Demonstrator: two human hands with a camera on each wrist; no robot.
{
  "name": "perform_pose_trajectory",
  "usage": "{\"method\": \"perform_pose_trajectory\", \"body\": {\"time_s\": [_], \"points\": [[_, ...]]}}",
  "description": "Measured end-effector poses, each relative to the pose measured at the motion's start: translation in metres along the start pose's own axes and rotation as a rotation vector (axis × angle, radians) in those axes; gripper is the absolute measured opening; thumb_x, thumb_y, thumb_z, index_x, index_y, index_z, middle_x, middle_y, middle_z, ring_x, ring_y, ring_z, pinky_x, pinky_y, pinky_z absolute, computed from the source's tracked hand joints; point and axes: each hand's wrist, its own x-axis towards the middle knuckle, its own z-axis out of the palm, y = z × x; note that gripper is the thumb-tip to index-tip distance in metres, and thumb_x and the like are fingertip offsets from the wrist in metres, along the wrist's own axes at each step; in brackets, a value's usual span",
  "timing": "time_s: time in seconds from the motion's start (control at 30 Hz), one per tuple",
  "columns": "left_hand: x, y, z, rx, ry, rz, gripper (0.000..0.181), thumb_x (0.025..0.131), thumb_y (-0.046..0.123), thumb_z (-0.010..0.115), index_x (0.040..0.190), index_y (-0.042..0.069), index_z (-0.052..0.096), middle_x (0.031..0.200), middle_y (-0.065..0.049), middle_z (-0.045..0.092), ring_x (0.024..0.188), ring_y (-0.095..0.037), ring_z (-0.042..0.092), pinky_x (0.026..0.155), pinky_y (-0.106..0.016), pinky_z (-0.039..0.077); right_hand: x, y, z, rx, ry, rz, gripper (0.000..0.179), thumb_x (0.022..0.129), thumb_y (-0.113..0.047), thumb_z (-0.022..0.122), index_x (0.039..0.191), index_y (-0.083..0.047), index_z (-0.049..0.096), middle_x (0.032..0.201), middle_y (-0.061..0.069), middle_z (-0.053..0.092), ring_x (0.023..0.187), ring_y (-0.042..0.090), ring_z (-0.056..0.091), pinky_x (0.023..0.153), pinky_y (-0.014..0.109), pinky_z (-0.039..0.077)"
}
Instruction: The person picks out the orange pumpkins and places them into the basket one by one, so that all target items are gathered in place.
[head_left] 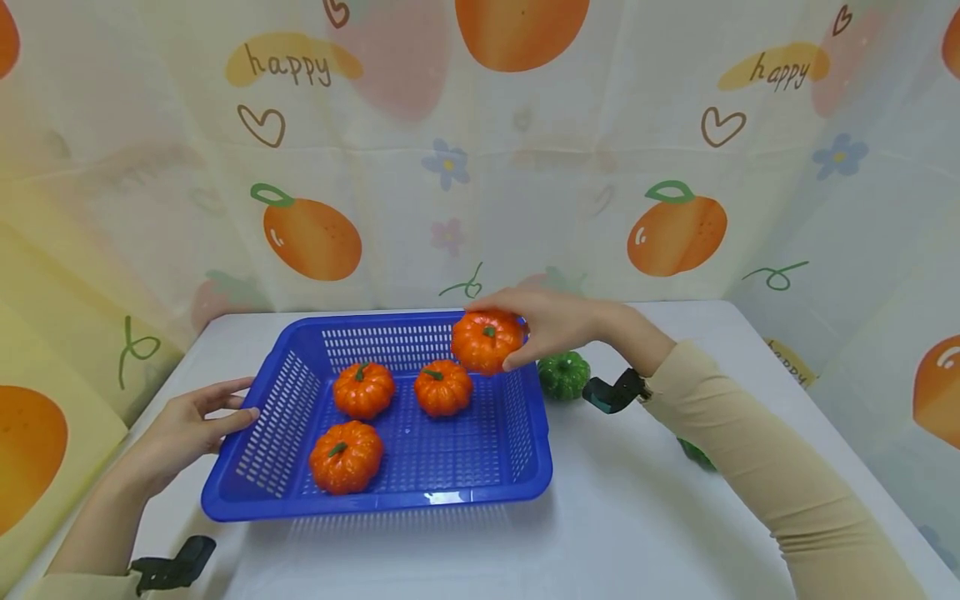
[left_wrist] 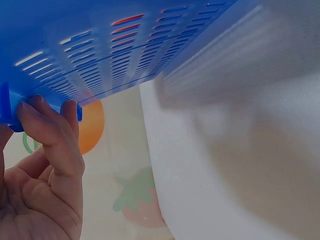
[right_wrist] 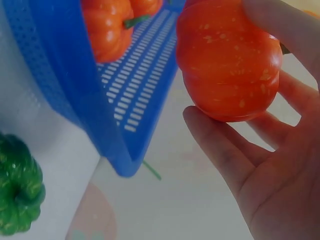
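Note:
My left hand [head_left: 183, 429] grips the left rim of a blue plastic basket [head_left: 375, 503] with slotted walls. In the left wrist view, the curled fingers [left_wrist: 47, 125] hook at the rim beside the outer wall. Three small orange pumpkins with green stems lie inside: a back left one [head_left: 363, 392], a middle one [head_left: 443, 389] and a front left one [head_left: 347, 458]. Over the back right corner, my right hand [head_left: 558, 325] holds another orange pumpkin [head_left: 487, 343] between thumb and fingers. The right wrist view shows this pumpkin [right_wrist: 230, 65] above the rim level.
On the white table [head_left: 600, 517], a green pumpkin [head_left: 564, 375] sits just right of the basket. Another green object [head_left: 696, 452] is mostly hidden under the right forearm. A fruit-printed curtain [head_left: 525, 225] hangs behind the table and along both sides.

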Motion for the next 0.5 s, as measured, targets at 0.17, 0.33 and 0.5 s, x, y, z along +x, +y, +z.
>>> {"method": "perform_pose_trajectory", "body": {"time_s": [0.17,0.33,0.5], "points": [[0.000,0.000,0.000,-0.001,0.000,-0.003,0.068,0.092,0.034,0.056,0.143,0.000,0.027,0.118,-0.025,0.048,0.072,-0.015,0.063,0.065,-0.028,0.054,0.009,-0.006,0.006,-0.022,-0.030,-0.012,0.073,0.080,-0.032,0.071,0.141,-0.016,0.035,0.141,0.003,0.038,0.125,0.018,0.041,0.101,0.033,0.039],[0.000,-0.001,0.000,-0.009,0.001,0.004,0.068,0.092,0.033,0.056,0.143,0.000,0.027,0.117,-0.025,0.048,0.072,-0.015,0.063,0.065,-0.028,0.054,0.018,-0.010,0.015,-0.006,-0.073,-0.013,0.072,0.080,-0.030,0.070,0.141,-0.019,0.035,0.138,0.001,0.039,0.122,0.015,0.042,0.099,0.031,0.040],[0.000,-0.001,0.000,-0.002,0.005,0.013,0.067,0.092,0.032,0.056,0.143,0.000,0.027,0.117,-0.025,0.048,0.071,-0.014,0.063,0.065,-0.028,0.054,0.024,-0.014,0.022,-0.032,-0.114,0.019,0.073,0.080,-0.032,0.070,0.142,-0.021,0.034,0.139,0.000,0.039,0.125,0.014,0.039,0.102,0.032,0.037]]}}
